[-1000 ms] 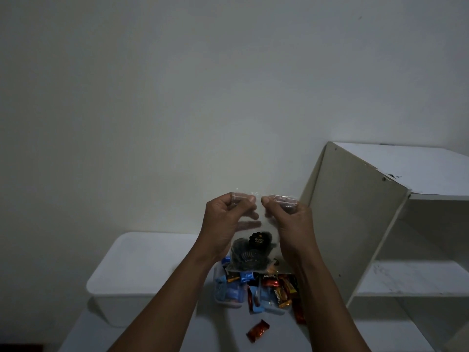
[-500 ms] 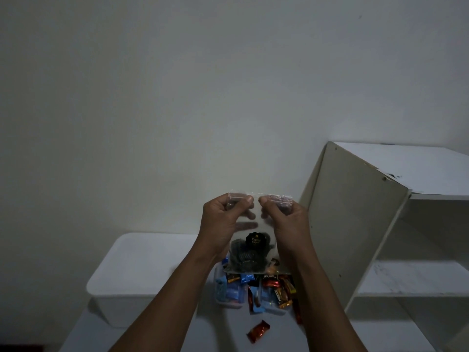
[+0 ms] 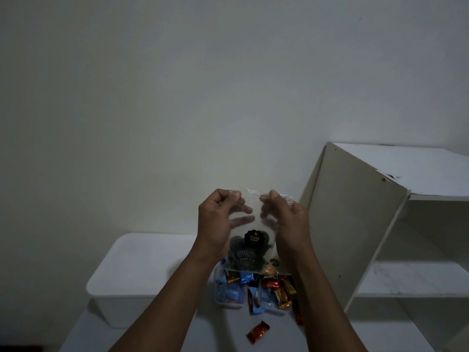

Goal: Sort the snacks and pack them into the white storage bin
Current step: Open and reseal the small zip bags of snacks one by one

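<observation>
I hold up a clear plastic snack bag (image 3: 250, 250) with dark round cookies and a black label inside. My left hand (image 3: 218, 224) pinches its top left edge and my right hand (image 3: 284, 222) pinches its top right edge. Below the bag lies a pile of small wrapped snacks (image 3: 258, 290) in blue, red and orange wrappers, partly in a clear container. One red-orange wrapped snack (image 3: 257, 332) lies apart, nearer to me. The white storage bin (image 3: 142, 273) stands to the left with a white lid on top.
A white shelf unit (image 3: 380, 224) stands at the right, its side panel close to my right hand. A plain wall fills the upper view. Everything rests on a white surface (image 3: 223, 334).
My hands have moved slightly apart along the top edge of the bag, and the bag's top has spread between them. The bag stays at the same height.
</observation>
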### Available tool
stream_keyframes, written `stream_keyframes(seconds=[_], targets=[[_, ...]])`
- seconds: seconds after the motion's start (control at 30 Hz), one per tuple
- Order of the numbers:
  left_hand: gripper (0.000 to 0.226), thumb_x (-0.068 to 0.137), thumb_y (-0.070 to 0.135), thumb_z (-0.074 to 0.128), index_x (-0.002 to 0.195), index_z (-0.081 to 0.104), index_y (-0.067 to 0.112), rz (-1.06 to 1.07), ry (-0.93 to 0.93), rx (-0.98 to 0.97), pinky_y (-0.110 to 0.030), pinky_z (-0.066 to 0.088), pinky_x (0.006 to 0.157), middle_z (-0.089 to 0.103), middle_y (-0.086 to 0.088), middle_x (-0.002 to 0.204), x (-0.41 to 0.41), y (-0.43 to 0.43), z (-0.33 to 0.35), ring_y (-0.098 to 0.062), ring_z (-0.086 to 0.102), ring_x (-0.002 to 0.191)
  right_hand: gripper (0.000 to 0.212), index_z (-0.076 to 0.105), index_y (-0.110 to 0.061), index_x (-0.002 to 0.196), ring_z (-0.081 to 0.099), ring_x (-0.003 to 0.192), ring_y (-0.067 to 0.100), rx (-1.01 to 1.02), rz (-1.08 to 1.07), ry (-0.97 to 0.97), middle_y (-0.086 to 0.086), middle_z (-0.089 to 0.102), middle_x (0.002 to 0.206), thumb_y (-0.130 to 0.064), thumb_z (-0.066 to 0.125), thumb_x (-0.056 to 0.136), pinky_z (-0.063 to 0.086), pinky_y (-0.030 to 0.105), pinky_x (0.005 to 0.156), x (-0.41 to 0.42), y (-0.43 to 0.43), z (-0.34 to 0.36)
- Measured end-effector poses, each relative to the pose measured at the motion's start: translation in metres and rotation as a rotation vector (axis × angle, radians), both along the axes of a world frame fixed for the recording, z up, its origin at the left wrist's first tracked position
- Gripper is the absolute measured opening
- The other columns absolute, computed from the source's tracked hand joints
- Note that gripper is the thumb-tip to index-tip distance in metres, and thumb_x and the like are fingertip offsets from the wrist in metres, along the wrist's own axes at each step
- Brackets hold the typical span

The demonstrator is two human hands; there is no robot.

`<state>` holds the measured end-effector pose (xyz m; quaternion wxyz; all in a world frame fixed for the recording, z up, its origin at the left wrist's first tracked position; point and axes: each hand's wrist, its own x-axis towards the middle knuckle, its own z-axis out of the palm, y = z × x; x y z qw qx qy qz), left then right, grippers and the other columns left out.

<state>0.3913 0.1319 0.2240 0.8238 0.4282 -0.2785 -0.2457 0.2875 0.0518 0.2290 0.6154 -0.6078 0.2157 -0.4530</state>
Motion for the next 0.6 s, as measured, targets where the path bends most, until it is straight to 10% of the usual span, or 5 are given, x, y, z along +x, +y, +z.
stream_keyframes(seconds=[0.6], targets=[[0.008,0.088,0.01,0.069,0.091,0.067,0.003,0.024,-0.046,0.121,-0.044,0.059,0.066,0.069,-0.01,0.079,-0.001,-0.001,-0.005,-0.022,0.063,0.066,0.025,0.076,-0.013,0.092,0.068,0.074,0.014,0.003,-0.085,-0.083,0.007,0.068,0.075,-0.024,0.055,0.1,0.06,0.034,0.077,0.006,0.0,-0.012]])
